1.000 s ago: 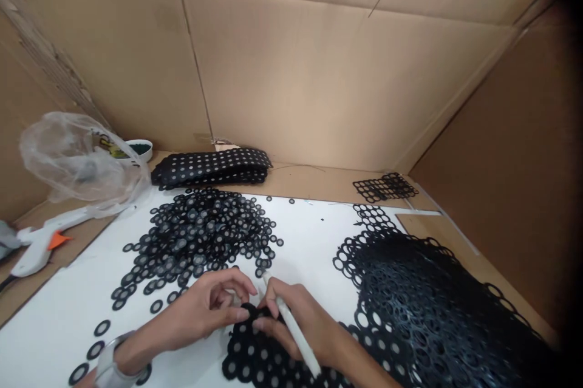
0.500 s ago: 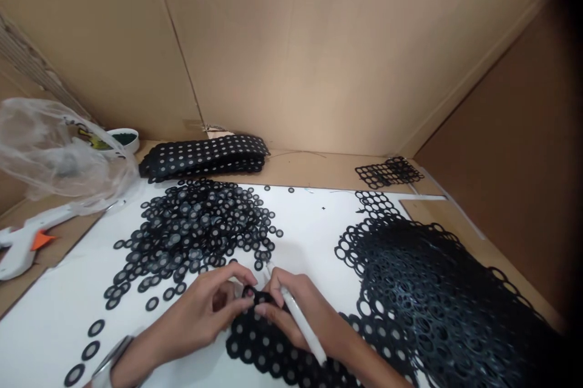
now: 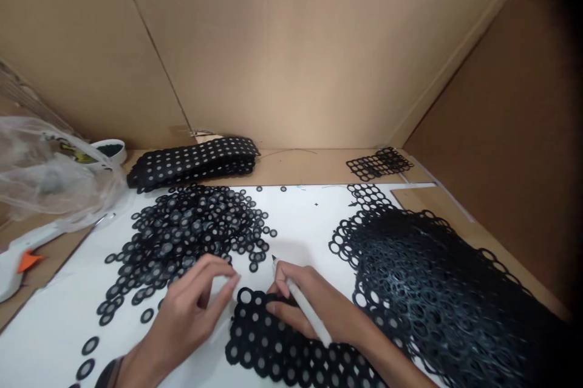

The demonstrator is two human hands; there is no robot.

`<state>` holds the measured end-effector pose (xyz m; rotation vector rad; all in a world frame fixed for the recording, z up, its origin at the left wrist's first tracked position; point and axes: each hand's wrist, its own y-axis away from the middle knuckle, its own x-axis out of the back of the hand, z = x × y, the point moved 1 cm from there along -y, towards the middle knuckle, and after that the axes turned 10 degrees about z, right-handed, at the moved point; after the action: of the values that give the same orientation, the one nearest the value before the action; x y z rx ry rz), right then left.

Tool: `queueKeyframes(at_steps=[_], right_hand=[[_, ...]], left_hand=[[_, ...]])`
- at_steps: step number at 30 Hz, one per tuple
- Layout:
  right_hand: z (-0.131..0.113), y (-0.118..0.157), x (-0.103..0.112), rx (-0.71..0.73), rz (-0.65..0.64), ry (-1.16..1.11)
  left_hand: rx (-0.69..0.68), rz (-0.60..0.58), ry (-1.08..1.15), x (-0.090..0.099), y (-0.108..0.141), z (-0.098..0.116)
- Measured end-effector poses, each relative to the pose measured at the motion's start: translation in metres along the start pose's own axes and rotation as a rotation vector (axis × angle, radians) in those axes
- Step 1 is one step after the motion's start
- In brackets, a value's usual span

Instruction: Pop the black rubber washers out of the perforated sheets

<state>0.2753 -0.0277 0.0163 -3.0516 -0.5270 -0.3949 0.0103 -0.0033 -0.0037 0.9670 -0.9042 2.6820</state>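
My left hand [image 3: 186, 309] is closed in a pinch, thumb against index finger, just left of a black perforated sheet [image 3: 262, 336]. What the pinch holds, if anything, is too small to make out. In my right hand [image 3: 319, 300] sits a white pen-like tool [image 3: 312, 317] with a thin dark tip pointing up and away. That hand's thumb and fingers also touch the sheet's far edge. Rows of grey-centred black rings make up the sheet, and its far left corner ring shows an open white hole. Behind my left hand spreads a pile of loose black discs [image 3: 191, 230].
A tangled heap of black ring netting [image 3: 423, 285] covers the right side of the white board [image 3: 310, 224]. Folded dotted strips [image 3: 195, 160] lie at the back. On the left are a clear plastic bag [image 3: 54, 175], a white cup [image 3: 109, 151] and a white glue gun [image 3: 22, 254].
My left hand has moved left, off the sheet's corner, where a ring now shows an open hole. My right hand keeps the tool at the sheet. The view has shifted slightly.
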Motion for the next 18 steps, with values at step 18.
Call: queueKeyframes(at_steps=[18], right_hand=[[0.016,0.001,-0.010,0.024,0.193,-0.132]], left_hand=[[0.254,-0.349,0.107,-0.018,-0.016,-0.003]])
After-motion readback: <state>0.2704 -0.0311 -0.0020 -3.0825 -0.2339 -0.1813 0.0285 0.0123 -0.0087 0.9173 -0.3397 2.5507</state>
